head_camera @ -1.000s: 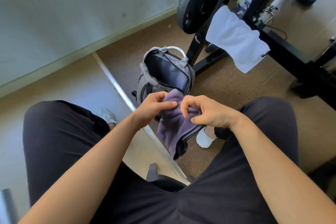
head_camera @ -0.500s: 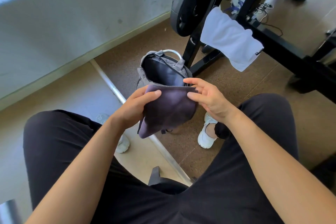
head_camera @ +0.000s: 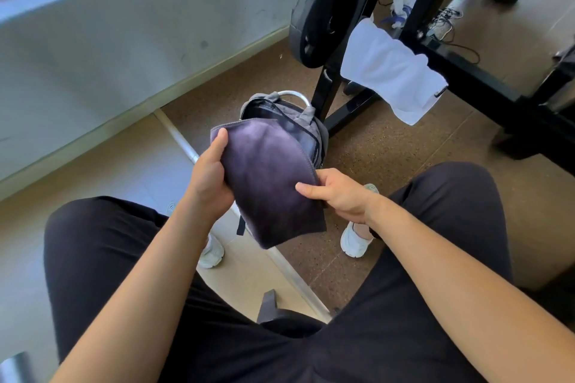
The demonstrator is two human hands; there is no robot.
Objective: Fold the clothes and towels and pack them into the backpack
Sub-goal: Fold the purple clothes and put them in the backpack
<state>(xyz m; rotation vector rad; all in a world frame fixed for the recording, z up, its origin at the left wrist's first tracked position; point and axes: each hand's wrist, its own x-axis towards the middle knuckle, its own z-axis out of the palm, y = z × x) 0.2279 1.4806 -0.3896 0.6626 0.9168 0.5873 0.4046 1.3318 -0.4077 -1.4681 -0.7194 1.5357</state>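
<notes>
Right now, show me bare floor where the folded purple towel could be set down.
Free: brown speckled floor between the open grey backpack and black rack frame; pale tiles between wall and left knee. Crowded: around the black weight plate.

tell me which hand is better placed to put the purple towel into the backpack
Probably the left. The left hand grips the folded purple towel along its edge with the thumb near the top corner, close by the open backpack; the right hand only pinches the lower edge.

Backpack: lower body hidden behind the purple towel.
Left hand: fingers hidden behind the towel.
Right hand: some fingers tucked underneath.
Weight rack: cut off at top edge.
</notes>
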